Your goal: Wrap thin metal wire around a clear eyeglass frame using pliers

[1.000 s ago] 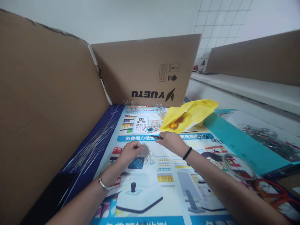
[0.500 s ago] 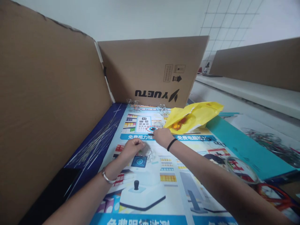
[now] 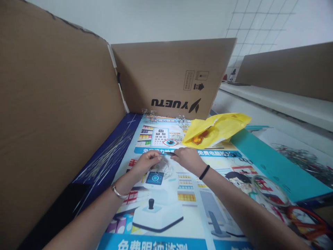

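Note:
My left hand [image 3: 148, 161] is closed in a pinch on a thin silvery wire piece [image 3: 166, 167], whose loops hang below the fingers above the printed sheet. My right hand [image 3: 189, 160] is closed around a small dark pointed tool [image 3: 169, 153]; its tip points left at my left fingertips, and its grip is hidden in the palm. The two hands are close together, with the tool's tip between them. Beyond my right hand lies a yellow bag [image 3: 218, 129] with orange wire coils [image 3: 197, 139] at its mouth.
Long straight wires [image 3: 104, 156] lie along the left side. Small wire shapes [image 3: 149, 115] sit by the cardboard panel [image 3: 166, 76] at the back. To the right are a wire tangle [image 3: 301, 159], a clear roll [image 3: 270, 191] and an orange-red coil [image 3: 307, 220].
My right hand has moved slightly right and down, and the dark tool tip now shows at my left fingertips. My left hand has risen a little with the wire piece.

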